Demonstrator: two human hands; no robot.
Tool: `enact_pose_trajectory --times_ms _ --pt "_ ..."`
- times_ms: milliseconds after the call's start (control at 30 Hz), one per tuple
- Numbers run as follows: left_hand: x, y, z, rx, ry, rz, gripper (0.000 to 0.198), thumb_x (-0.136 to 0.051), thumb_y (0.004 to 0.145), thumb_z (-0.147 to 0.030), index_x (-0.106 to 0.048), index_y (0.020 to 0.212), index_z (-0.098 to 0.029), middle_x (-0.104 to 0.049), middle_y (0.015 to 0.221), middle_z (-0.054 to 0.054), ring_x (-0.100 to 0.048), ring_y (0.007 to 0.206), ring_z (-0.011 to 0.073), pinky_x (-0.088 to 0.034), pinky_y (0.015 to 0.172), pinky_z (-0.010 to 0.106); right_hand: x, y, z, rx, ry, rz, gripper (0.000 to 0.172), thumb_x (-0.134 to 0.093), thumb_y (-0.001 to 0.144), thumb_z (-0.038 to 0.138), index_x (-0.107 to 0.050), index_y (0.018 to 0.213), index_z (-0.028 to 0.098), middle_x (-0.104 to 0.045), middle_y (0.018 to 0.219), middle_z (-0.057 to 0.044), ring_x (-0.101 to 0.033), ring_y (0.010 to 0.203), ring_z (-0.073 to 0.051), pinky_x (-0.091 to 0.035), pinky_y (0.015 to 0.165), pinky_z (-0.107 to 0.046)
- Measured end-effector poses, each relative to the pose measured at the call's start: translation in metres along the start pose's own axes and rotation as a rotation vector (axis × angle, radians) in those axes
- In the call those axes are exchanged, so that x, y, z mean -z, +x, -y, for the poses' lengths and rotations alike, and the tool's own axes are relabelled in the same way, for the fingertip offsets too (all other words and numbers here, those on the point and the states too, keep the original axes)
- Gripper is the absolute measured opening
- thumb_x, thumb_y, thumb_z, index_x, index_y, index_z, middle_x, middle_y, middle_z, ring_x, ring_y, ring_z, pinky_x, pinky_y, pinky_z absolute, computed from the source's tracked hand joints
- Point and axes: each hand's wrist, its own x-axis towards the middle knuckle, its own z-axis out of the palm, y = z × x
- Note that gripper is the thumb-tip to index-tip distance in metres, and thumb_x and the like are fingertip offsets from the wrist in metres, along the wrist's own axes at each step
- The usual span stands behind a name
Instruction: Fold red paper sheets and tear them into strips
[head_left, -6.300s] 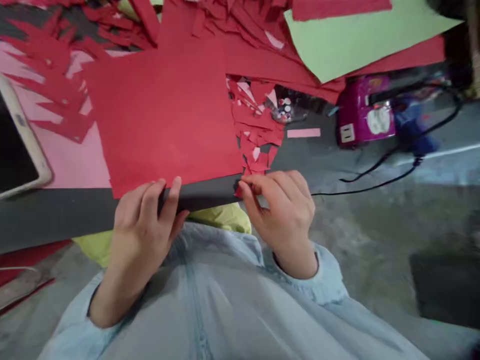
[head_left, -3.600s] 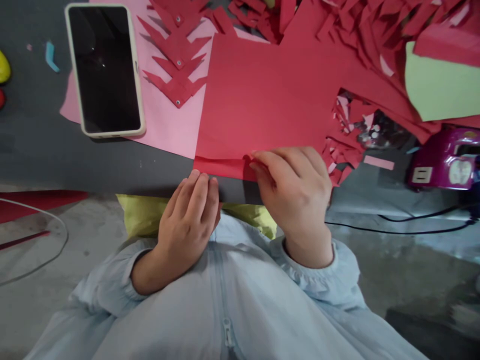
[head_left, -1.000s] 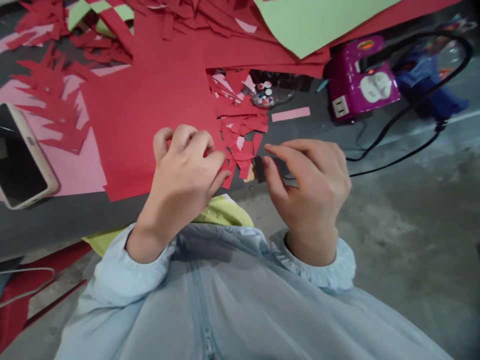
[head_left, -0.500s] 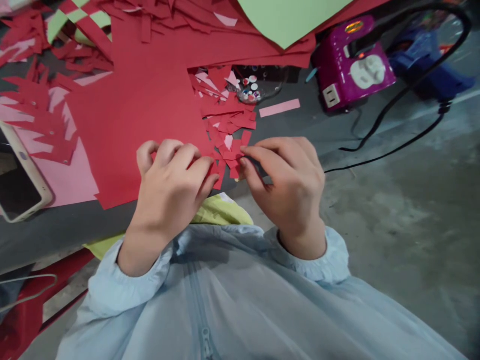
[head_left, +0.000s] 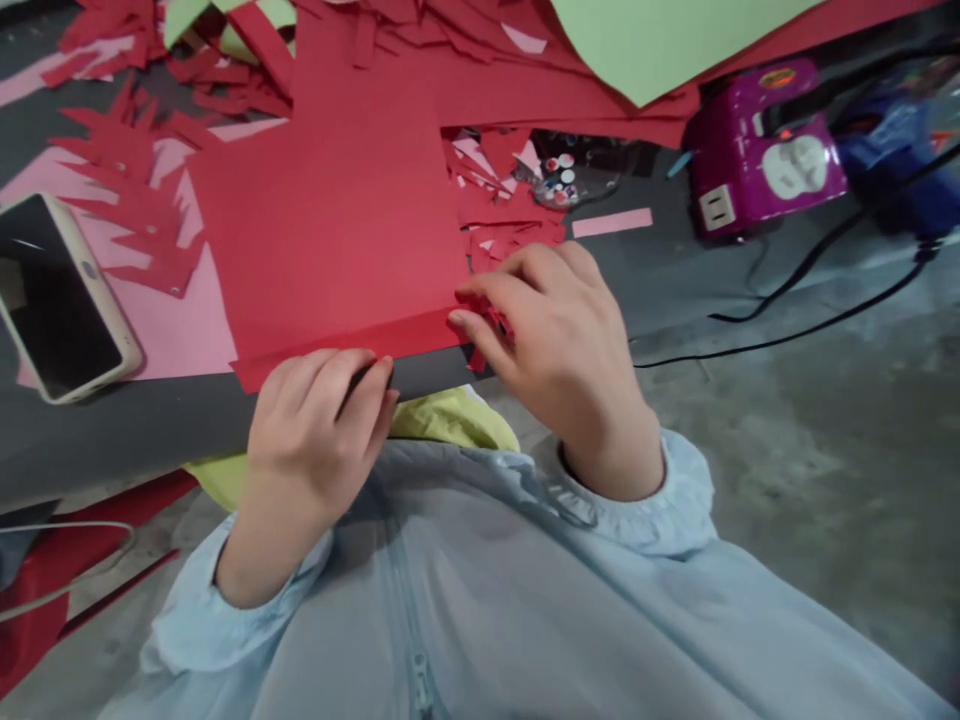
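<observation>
A large red paper sheet lies on the dark table, with a red paper strip along its near edge. My right hand pinches the strip's right end between thumb and fingers. My left hand is curled at the strip's near side, thumb and fingertips together. Whatever it may hold is hidden by the fingers. Small red and pink paper scraps lie beside the sheet's right edge, partly covered by my right hand.
A phone rests on pink paper at left. A clear bag of small round pieces, a pink strip and a purple power socket block with black cables stand right. Green paper lies at the back.
My right hand has moved left from the scraps to the strip's end. My left hand has drawn left and nearer, uncovering the strip. The view has shifted, so the table's things appear further right.
</observation>
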Motion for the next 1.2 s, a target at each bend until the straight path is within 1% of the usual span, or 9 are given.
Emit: enact_pose_trajectory --times_ms 133,200,300,433,633,767,967,1133,1200 --pt "0.000 -0.007 0.018 0.152 0.024 0.045 0.045 -0.057 0.090 -0.029 -0.051 0.135 -0.024 -0.062 0.132 0.013 -0.055 0.125 0.0320 -0.046 0.104 0.050 0.000 0.006 0.003 0.021 -0.005 0.036 0.026 -0.051 0.095 0.039 -0.068 0.092 0.019 -0.061 0.094 -0.009 -0.053 0.093 -0.026 -0.042 0.086 -0.041" --pt "-0.003 -0.008 0.025 0.176 0.019 0.073 0.048 -0.054 0.092 -0.030 -0.049 0.138 -0.019 -0.060 0.133 0.015 -0.054 0.128 0.0329 -0.044 0.107 0.051 -0.002 0.008 0.005 0.027 -0.005 0.049 0.029 -0.050 0.095 0.040 -0.068 0.088 0.019 -0.062 0.093 -0.010 -0.053 0.092 -0.027 -0.042 0.085 -0.041" --pt "-0.008 -0.010 0.029 0.211 -0.004 0.103 0.046 -0.051 0.093 -0.031 -0.051 0.137 -0.016 -0.060 0.134 0.017 -0.057 0.124 0.0331 -0.046 0.104 0.050 -0.003 0.011 0.007 0.028 -0.010 0.059 0.032 -0.047 0.096 0.041 -0.067 0.084 0.019 -0.062 0.091 -0.010 -0.054 0.090 -0.026 -0.041 0.083 -0.042" --pt "-0.012 -0.012 0.026 0.232 -0.032 0.117 0.049 -0.051 0.093 -0.028 -0.049 0.140 -0.013 -0.058 0.137 0.019 -0.056 0.125 0.0342 -0.046 0.105 0.050 -0.004 0.014 0.007 0.024 -0.024 0.074 0.031 -0.049 0.095 0.041 -0.067 0.078 0.020 -0.062 0.089 -0.010 -0.054 0.088 -0.026 -0.041 0.081 -0.042" --pt "-0.013 -0.012 0.019 0.226 0.015 0.145 0.051 -0.048 0.094 -0.024 -0.046 0.142 -0.010 -0.054 0.141 0.020 -0.053 0.129 0.0333 -0.042 0.109 0.049 -0.003 0.018 0.006 0.037 -0.031 0.123 0.028 -0.055 0.092 0.041 -0.066 0.076 0.021 -0.062 0.086 -0.009 -0.055 0.087 -0.026 -0.042 0.078 -0.041" --pt "-0.014 -0.012 0.017 0.259 -0.023 0.145 0.051 -0.049 0.094 -0.025 -0.046 0.143 -0.012 -0.054 0.142 0.018 -0.052 0.130 0.0330 -0.041 0.110 0.049 -0.004 0.020 0.003 0.061 -0.033 0.153 0.025 -0.056 0.091 0.039 -0.067 0.077 0.021 -0.060 0.086 -0.008 -0.055 0.087 -0.026 -0.043 0.078 -0.041" --pt "-0.016 -0.013 0.018 0.243 -0.009 0.121 0.054 -0.049 0.094 -0.029 -0.041 0.146 -0.016 -0.054 0.143 0.017 -0.052 0.131 0.0338 -0.043 0.108 0.050 -0.006 0.020 0.000 0.084 -0.034 0.149 0.026 -0.057 0.091 0.041 -0.066 0.076 0.022 -0.060 0.086 -0.008 -0.056 0.087 -0.026 -0.044 0.079 -0.042" --pt "-0.019 -0.019 0.013 0.242 -0.008 0.133 0.058 -0.045 0.097 -0.032 -0.033 0.150 -0.011 -0.046 0.149 0.021 -0.045 0.138 0.0340 -0.036 0.114 0.053 -0.008 0.021 0.001 0.071 -0.051 0.138 0.027 -0.059 0.090 0.041 -0.066 0.074 0.020 -0.060 0.085 -0.009 -0.056 0.089 -0.027 -0.044 0.079 -0.043" --pt "-0.020 -0.024 0.010 0.232 0.002 0.108 0.062 -0.045 0.097 -0.033 -0.029 0.151 -0.008 -0.044 0.149 0.024 -0.041 0.140 0.0348 -0.035 0.115 0.055 -0.008 0.022 0.001 0.067 -0.049 0.139 0.028 -0.059 0.090 0.041 -0.066 0.073 0.019 -0.060 0.083 -0.009 -0.057 0.087 -0.027 -0.044 0.079 -0.043"
